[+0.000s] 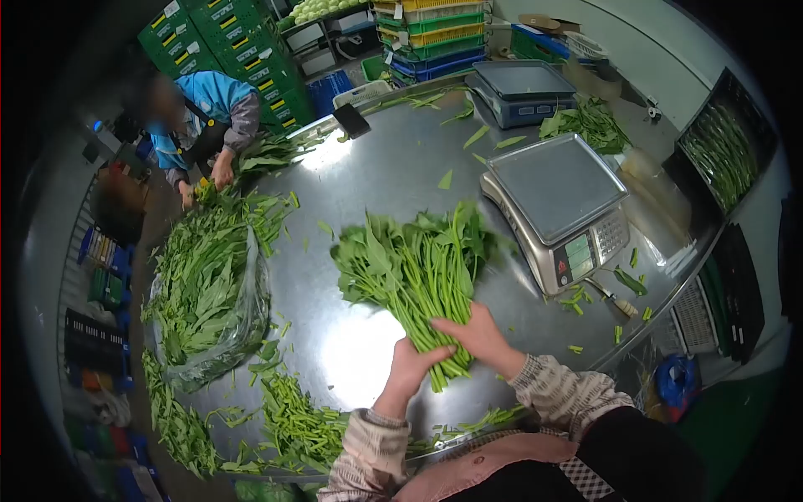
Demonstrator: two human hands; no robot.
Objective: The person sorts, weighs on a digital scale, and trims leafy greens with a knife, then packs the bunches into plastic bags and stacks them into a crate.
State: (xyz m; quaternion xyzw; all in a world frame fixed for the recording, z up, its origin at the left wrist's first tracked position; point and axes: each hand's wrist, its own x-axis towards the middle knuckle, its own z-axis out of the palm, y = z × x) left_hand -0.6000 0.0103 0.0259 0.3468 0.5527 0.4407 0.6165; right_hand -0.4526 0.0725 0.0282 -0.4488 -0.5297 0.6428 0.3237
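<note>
A large bunch of leafy green stems point(418, 268) lies over the middle of the metal table, leaves pointing away and cut ends toward me. My left hand point(414, 366) is closed around the lower stems from the left. From the right, my right hand point(478, 335) grips the same stems just above, its fingers wrapped over them. To the right of the bunch stands a silver scale point(556, 188) with a bare plate. At the left, a clear plastic bag point(251, 293) is filled with loose greens point(196, 293). Short cut stems point(297, 418) are piled near the front edge.
A co-worker in a blue vest point(205, 96) handles greens at the far left. A phone point(352, 120), a second scale point(523, 88) and more greens point(590, 125) are at the back. A knife point(621, 304) lies right of the silver scale's front. Crates point(431, 38) stand behind.
</note>
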